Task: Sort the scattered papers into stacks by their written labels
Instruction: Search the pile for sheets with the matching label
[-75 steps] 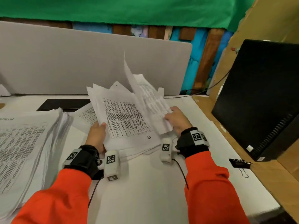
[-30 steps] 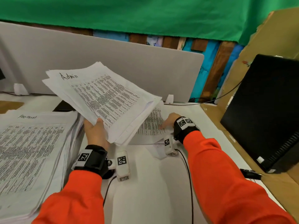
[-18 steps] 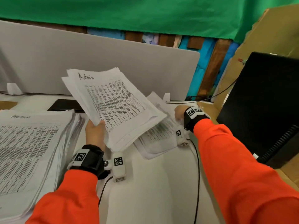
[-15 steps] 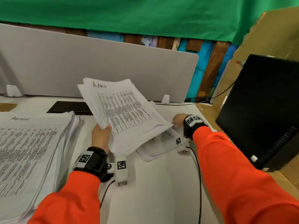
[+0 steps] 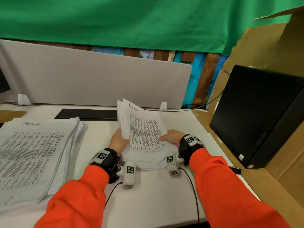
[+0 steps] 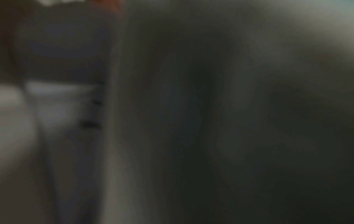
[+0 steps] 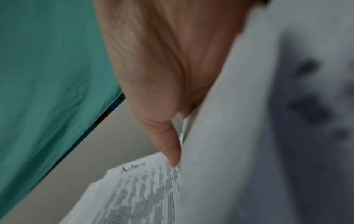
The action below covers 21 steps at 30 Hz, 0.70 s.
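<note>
A bundle of printed sheets labelled "Admin" (image 5: pixel 142 129) is tilted up over the desk centre. My left hand (image 5: pixel 117 141) grips its left edge from below. My right hand (image 5: pixel 171 139) holds its right edge, thumb on top of the print; the right wrist view shows that thumb (image 7: pixel 172 151) lying on the Admin bundle (image 7: pixel 134 189). More white sheets (image 5: pixel 148 163) lie flat under the bundle. A thick stack headed "Admin" (image 5: pixel 34 155) rests on the desk at left. The left wrist view is dark and blurred.
A grey divider panel (image 5: pixel 98 79) runs along the back of the white desk (image 5: pixel 156 203). A black keyboard (image 5: pixel 87 114) lies behind the papers. A black computer case (image 5: pixel 256 116) stands on cardboard (image 5: pixel 279 170) at right. Cables trail from both wrists.
My left hand brought the Admin bundle right and down from above the left stack to the desk centre. My right hand left the flat sheets and took the bundle's right edge.
</note>
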Tool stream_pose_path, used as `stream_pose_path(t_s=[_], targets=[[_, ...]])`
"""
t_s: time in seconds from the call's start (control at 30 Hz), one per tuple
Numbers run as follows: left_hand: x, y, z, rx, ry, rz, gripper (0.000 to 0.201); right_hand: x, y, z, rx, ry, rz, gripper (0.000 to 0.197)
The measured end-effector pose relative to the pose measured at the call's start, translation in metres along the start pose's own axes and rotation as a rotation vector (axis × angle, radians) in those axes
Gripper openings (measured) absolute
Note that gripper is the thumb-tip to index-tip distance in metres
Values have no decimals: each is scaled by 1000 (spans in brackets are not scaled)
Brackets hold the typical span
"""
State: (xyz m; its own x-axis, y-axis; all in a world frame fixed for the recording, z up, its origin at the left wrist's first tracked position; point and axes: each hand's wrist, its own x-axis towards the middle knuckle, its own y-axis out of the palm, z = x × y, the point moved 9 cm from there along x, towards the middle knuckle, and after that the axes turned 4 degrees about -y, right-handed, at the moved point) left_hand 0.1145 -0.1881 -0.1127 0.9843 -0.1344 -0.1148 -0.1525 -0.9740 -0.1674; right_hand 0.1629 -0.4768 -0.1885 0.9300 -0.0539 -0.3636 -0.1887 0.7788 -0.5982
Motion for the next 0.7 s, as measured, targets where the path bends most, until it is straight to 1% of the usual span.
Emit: stream_pose_path(t_s=[0.03,0.07,0.1,0.13,0.17,0.2,0.23,0.27,0.33,0.37,0.4,0.43,0.47,0.53,0.57,0.6,0.63,0.7], targets=[[-9,-5,-8,-31,46,-5,54,-14,-1,3,138,-22,-41,115],[-17,-10,-17,-61,103,-1,61,-36,-2,11,292,-55,-79,106],[-24,-16,-28,-87,161,13,70,-65,0,28,441,-91,-123,92],[-32,-22,-38,-113,204,22,78,-95,2,48,591,-131,-139,75],[-38,-29,-49,-148,235,25,82,-114,3,64,743,-179,-123,60],[-44,-35,-60,-174,269,18,82,-127,4,80,862,-241,-54,51],[-50,-42,-71,-185,315,6,78,-136,2,94,940,-298,-13,46],[-56,-47,-84,-176,368,-9,69,-148,-5,112,972,-359,-5,44],[-68,-56,-113,-136,469,-28,47,-173,-27,143,945,-490,-105,39],[-75,-60,-126,-117,502,-30,40,-187,-37,159,899,-551,-148,36],[-81,-63,-138,-102,522,-32,37,-200,-43,173,843,-597,-178,35],[-86,-66,-148,-93,532,-35,37,-212,-47,185,792,-635,-193,39],[-90,-69,-154,-99,532,-36,39,-222,-50,194,746,-666,-200,46],[-93,-76,-156,-170,511,-25,44,-231,-46,201,689,-700,-167,64],[-93,-77,-155,-207,496,-3,45,-232,-41,202,673,-702,-143,69],[-92,-74,-153,-208,486,23,42,-232,-34,200,657,-695,-137,69],[-94,-69,-153,-172,487,39,34,-232,-28,199,653,-686,-154,66],[-102,-61,-164,-102,535,2,24,-239,-28,206,669,-701,-270,52]])
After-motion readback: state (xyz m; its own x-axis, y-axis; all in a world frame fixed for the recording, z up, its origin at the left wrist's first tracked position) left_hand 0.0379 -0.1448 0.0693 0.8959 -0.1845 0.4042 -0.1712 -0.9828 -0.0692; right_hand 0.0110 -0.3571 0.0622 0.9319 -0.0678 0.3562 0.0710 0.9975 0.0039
